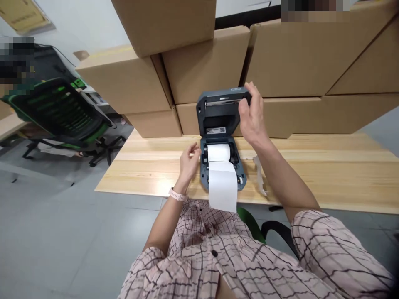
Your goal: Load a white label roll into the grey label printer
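Note:
A dark grey label printer (pixel 204 174) stands on the wooden table with its lid (pixel 218 97) raised. Inside it sits a white label roll (pixel 218 152), and a strip of label paper (pixel 222 189) runs out over the front, past the table edge. My right hand (pixel 254 118) grips the upper right corner of the lid, thumb on the inner side and fingers behind. At the printer's left side is my left hand (pixel 189 162), fingers loosely bent and apart, holding nothing. Whether its fingertips touch the casing I cannot tell.
Stacked cardboard boxes (pixel 205 62) line the back of the wooden table (pixel 149 166). A crumpled whitish strip (pixel 259 176) lies right of the printer. Left of the table stands an office chair (pixel 59 112), with a person partly visible there. A green and black chair (pixel 252 224) is beneath me.

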Tool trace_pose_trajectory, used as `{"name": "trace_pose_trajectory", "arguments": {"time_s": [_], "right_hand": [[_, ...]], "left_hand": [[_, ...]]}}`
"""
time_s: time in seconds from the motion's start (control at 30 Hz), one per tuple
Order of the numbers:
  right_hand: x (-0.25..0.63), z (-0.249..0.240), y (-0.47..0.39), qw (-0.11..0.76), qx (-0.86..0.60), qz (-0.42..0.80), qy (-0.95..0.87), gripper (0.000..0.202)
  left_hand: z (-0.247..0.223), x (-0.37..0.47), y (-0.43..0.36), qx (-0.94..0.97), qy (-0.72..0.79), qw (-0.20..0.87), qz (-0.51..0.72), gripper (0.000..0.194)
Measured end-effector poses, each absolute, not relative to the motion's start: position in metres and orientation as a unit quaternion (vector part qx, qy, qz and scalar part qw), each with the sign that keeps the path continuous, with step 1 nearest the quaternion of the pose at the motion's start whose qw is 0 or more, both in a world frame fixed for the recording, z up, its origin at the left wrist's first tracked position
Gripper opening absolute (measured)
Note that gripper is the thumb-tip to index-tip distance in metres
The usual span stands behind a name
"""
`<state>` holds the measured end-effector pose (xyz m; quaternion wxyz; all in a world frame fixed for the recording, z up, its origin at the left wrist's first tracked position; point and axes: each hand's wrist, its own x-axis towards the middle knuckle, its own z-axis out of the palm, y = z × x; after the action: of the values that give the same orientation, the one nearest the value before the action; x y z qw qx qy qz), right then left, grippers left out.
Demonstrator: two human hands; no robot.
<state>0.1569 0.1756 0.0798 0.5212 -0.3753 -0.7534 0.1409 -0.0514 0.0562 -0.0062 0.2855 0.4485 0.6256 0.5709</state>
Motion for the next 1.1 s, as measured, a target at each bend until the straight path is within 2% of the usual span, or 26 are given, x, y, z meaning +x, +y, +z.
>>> {"name": "trace_pose_trajectory", "arguments": {"time_s": [0.17,0.23,0.33,0.4,0.47,0.57,0.67,0.77,0.83,0.93,1.0,1.1], "right_hand": [[0.141,0.084,0.228,0.518,-0.376,0.159,-0.752,0.075],[0.139,0.086,0.236,0.512,-0.376,0.161,-0.755,0.075],[0.14,0.089,0.223,0.523,-0.378,0.095,-0.758,0.077],[0.144,0.087,0.199,0.51,-0.353,0.062,-0.782,0.07],[0.149,0.081,0.174,0.429,-0.307,0.087,-0.845,0.053],[0.153,0.068,0.154,0.208,-0.263,0.166,-0.927,0.042],[0.146,0.056,0.156,0.029,-0.283,0.178,-0.942,0.063],[0.128,0.049,0.163,-0.059,-0.299,0.158,-0.939,0.075],[0.119,0.05,0.165,-0.07,-0.307,0.151,-0.937,0.077],[0.125,0.061,0.167,-0.064,-0.295,0.166,-0.939,0.093],[0.146,0.077,0.167,-0.017,-0.245,0.243,-0.938,0.102],[0.194,0.103,0.168,0.115,-0.177,0.398,-0.893,0.111]], "left_hand": [[-0.01,-0.048,0.048,0.494,0.691,0.317,0.422,0.071],[-0.001,-0.049,0.05,0.524,0.696,0.32,0.373,0.071],[0.012,-0.049,0.053,0.552,0.707,0.314,0.311,0.069],[0.018,-0.048,0.055,0.56,0.719,0.3,0.281,0.068],[0.021,-0.045,0.055,0.569,0.732,0.275,0.254,0.066],[0.028,-0.042,0.055,0.599,0.74,0.23,0.201,0.061],[0.034,-0.042,0.057,0.633,0.732,0.206,0.143,0.057],[0.038,-0.042,0.057,0.645,0.726,0.204,0.121,0.055],[0.038,-0.042,0.057,0.644,0.725,0.207,0.127,0.054],[0.035,-0.043,0.056,0.637,0.726,0.213,0.145,0.055],[0.032,-0.043,0.055,0.634,0.726,0.213,0.16,0.055],[0.028,-0.044,0.054,0.631,0.724,0.214,0.177,0.054]]}}
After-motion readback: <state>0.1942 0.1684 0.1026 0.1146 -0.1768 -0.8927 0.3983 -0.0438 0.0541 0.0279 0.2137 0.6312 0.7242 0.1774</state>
